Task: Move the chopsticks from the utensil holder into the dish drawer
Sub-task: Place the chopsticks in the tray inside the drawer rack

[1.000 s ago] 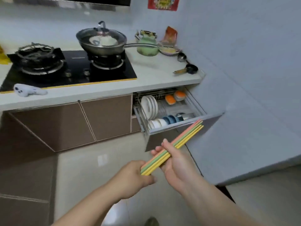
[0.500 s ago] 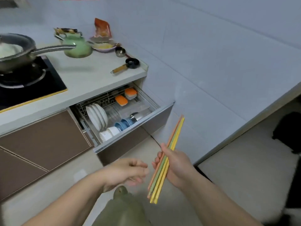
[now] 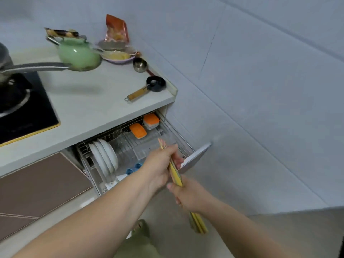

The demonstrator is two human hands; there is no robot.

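A bundle of coloured chopsticks (image 3: 176, 175), yellow, green and pink, is held nearly upright over the front right corner of the open dish drawer (image 3: 195, 157). My left hand (image 3: 162, 164) grips the bundle near its upper part, and the pink tips stick out above that hand. My right hand (image 3: 189, 196) grips it lower down, with the yellow ends poking out below the wrist. The drawer's wire rack holds white plates (image 3: 104, 157), blue bowls (image 3: 133, 169) and two orange-lidded boxes (image 3: 138, 130). The utensil holder is out of view.
The white counter (image 3: 96, 103) above carries a green kettle (image 3: 79, 54), a pan handle (image 3: 35, 67), a small black pan (image 3: 155, 83), a steel ladle (image 3: 139, 64) and a snack bag. A black hob (image 3: 24, 110) lies left. Tiled wall is right of the drawer. My green slipper (image 3: 141, 229) is on the floor.
I have stepped closer to the drawer. My left hand, open half a second ago, has taken hold of the chopsticks above my right hand, and the bundle now reaches over the drawer.
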